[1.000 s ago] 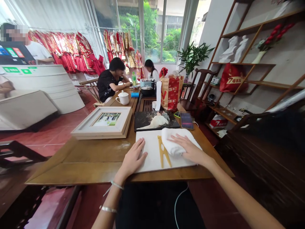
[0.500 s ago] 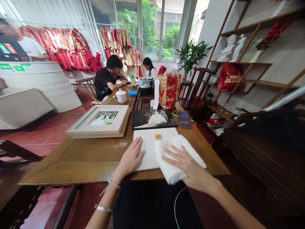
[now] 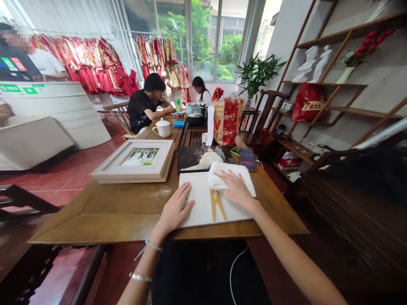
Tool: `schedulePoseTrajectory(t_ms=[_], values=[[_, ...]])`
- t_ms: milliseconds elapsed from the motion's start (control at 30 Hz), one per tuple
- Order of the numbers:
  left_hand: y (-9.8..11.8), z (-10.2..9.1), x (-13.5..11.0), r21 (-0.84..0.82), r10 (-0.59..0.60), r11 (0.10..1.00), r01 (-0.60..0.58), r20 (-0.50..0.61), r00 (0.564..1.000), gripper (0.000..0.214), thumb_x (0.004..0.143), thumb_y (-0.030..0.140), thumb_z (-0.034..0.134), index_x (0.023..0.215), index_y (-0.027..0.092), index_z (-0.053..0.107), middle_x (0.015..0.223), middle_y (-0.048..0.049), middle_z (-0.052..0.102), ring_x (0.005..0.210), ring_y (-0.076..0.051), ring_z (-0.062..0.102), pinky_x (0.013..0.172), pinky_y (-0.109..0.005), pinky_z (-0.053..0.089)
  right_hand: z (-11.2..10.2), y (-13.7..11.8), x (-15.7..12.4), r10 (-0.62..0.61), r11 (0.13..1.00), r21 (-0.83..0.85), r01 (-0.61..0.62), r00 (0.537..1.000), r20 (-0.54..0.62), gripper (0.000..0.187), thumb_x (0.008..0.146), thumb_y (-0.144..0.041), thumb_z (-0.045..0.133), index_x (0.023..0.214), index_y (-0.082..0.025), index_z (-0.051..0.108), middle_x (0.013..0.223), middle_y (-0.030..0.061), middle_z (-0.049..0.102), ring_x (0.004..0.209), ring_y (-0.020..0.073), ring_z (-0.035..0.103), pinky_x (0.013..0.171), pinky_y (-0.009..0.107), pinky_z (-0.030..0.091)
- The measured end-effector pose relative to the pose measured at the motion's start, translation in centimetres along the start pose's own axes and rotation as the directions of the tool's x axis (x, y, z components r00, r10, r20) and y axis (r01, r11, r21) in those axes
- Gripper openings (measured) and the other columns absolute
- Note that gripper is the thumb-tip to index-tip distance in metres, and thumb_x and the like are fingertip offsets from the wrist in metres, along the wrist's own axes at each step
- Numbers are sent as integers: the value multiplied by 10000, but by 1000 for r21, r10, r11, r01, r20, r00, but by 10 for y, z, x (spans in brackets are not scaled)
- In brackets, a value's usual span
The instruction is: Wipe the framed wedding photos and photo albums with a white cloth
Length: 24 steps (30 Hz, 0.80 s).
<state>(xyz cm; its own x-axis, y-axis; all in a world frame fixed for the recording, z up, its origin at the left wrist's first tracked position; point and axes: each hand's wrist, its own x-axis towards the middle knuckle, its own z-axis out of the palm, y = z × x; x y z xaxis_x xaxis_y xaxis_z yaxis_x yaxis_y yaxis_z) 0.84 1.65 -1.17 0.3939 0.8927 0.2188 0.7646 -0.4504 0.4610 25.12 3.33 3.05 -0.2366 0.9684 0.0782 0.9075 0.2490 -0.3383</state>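
Red floor tiles (image 3: 79, 167) surround a wooden table (image 3: 121, 207). Near its near edge, the right hand (image 3: 237, 189) rests with fingers spread on a folded white towel (image 3: 245, 173); whether the fingertips pinch any cloth, I cannot tell. The left hand (image 3: 177, 208) lies relaxed and flat, gripping nothing, over the left edge of a white board (image 3: 197, 201). The towel covers the board's far right corner and the top of a yellow A-shaped piece (image 3: 213, 207). It looks soft, light and easily bunched, best held under a flat palm; the board seems stiff and liable to slide, best held by its side edges. Beyond the board's far edge lies a dark picture (image 3: 190, 159).
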Motion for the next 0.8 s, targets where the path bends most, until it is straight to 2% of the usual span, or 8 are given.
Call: schedulePoseTrajectory(t_ms=[100,200,333,433,533,633,700,800], values=[[-2,1,0,-2,0,1000,0,-2,1000,522,931,365,383,1399,134,372,1501,-114,346,1405,-223,271,1154,-413,249,12,-23,-9,-96,994,-51,97,995,25,779,675,-55,493,1405,-310,400,1530,63,266,1415,333,101,1097,606,47],[-5,3,0,-12,24,1000,-25,-22,999,509,933,353,384,1405,164,366,1499,-99,354,1404,-214,273,1153,-403,254,13,-35,-45,-247,966,-57,253,965,90,886,601,-10,489,1418,-331,365,1552,41,202,1423,313,19,1100,603,16],[-7,4,0,-18,26,999,-26,-26,999,511,929,334,388,1409,159,364,1500,-106,351,1403,-219,277,1152,-408,255,-6,-26,-94,-459,888,80,452,861,218,896,586,-5,484,1407,-346,376,1552,4,189,1428,272,27,1112,590,-3],[-6,2,-1,-14,26,1000,-27,-19,999,514,928,333,389,1408,153,366,1500,-108,351,1403,-222,275,1152,-413,257,-23,-5,-108,-536,841,234,487,810,240,756,668,-17,464,1346,-350,470,1507,-25,313,1419,230,147,1139,542,49],[-5,0,-1,-8,35,999,-35,-19,999,507,927,333,393,1405,164,373,1498,-99,357,1402,-218,279,1152,-405,259,-29,18,-99,-494,854,301,424,842,216,719,689,-7,422,1321,-339,507,1475,-32,376,1404,207,214,1148,514,89],[-5,-1,-2,-1,25,1000,-25,-13,1000,508,929,345,393,1400,157,382,1497,-102,358,1400,-220,286,1151,-397,263,-24,34,-73,-405,899,247,362,902,149,800,624,3,397,1354,-317,469,1486,-28,355,1404,199,214,1150,518,72],[-5,-2,-2,0,19,1000,-19,-12,1000,508,928,353,395,1400,165,384,1497,-95,360,1398,-220,289,1152,-394,260,-18,37,-48,-327,934,180,309,941,87,834,587,-10,398,1373,-284,447,1486,-9,358,1402,212,222,1145,528,87],[-5,-2,-2,0,15,1000,-15,-6,1000,514,926,351,396,1399,151,385,1497,-100,359,1402,-219,280,1158,-394,244,-8,28,-8,-204,976,82,202,979,17,749,625,-52,424,1359,-191,469,1451,59,418,1378,264,276,1124,544,154]])
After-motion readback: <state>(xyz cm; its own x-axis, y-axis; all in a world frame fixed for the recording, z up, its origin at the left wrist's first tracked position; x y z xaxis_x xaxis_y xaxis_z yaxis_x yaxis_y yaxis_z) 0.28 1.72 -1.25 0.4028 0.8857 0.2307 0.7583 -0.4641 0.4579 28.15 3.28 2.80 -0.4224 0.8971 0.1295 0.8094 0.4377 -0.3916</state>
